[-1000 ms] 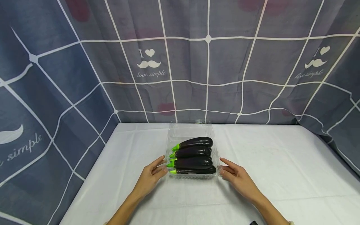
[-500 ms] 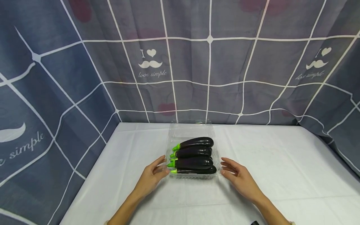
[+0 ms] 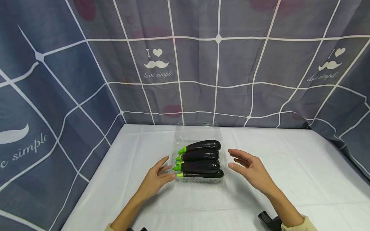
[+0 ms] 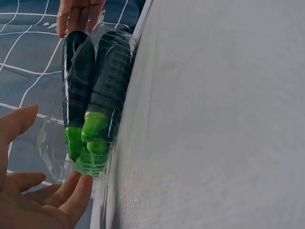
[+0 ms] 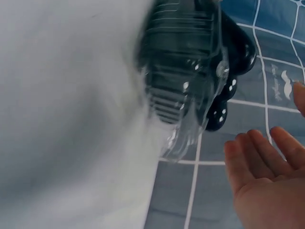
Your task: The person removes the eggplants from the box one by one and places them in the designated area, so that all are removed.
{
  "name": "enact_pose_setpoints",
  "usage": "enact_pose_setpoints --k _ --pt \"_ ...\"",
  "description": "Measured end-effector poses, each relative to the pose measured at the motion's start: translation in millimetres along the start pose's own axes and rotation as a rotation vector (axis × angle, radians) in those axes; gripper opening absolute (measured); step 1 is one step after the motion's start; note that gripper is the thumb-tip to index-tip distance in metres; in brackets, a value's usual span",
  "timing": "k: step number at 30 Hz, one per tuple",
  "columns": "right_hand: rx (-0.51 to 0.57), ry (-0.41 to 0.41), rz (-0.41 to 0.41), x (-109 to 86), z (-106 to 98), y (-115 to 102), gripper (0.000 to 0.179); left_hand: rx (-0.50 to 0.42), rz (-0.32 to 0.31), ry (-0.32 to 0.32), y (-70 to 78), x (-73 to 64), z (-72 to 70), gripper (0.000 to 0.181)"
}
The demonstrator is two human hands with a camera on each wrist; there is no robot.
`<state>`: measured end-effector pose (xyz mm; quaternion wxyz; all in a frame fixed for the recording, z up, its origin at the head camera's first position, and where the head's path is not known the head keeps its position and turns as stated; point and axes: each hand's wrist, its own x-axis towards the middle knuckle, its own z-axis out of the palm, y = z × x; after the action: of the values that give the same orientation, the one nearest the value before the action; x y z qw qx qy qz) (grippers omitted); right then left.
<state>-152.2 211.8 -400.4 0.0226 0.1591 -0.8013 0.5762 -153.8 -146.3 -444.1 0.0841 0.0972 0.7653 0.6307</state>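
Note:
Several dark, glossy eggplants (image 3: 201, 166) with bright green stem ends lie side by side in a clear plastic clamshell box (image 3: 198, 133). Its lid stands open towards the back. My left hand (image 3: 154, 182) is at the box's left end, by the green stems. In the left wrist view its fingertips are close to the box wall; whether they touch I cannot tell. Off the right end, my right hand (image 3: 254, 173) hovers apart from the box, fingers loosely extended and holding nothing. The right wrist view shows a gap between that hand (image 5: 267, 171) and the box.
A white cloth (image 3: 289, 166) covers the table. Grey-blue curtains (image 3: 190, 64) with white grid lines hang along the back and sides. A black device (image 3: 270, 220) is at the right wrist, by a pale sleeve (image 3: 300, 224).
My right hand has come away from the box's right end, rising and shifting slightly back. The left hand stays near the left end, its fingers a little more spread. Box and eggplants stay put.

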Motion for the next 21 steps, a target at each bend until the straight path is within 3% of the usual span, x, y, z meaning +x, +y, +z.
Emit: enact_pose_setpoints --k 9,21 --pt "0.000 -0.119 -0.095 19.3 21.7 -17.0 0.046 -0.008 0.012 -0.005 -2.0 0.7 1.3 0.082" --pt "-0.052 -0.237 -0.125 40.6 51.3 -34.9 0.048 0.007 0.003 -0.015 -2.6 0.8 2.3 0.082"
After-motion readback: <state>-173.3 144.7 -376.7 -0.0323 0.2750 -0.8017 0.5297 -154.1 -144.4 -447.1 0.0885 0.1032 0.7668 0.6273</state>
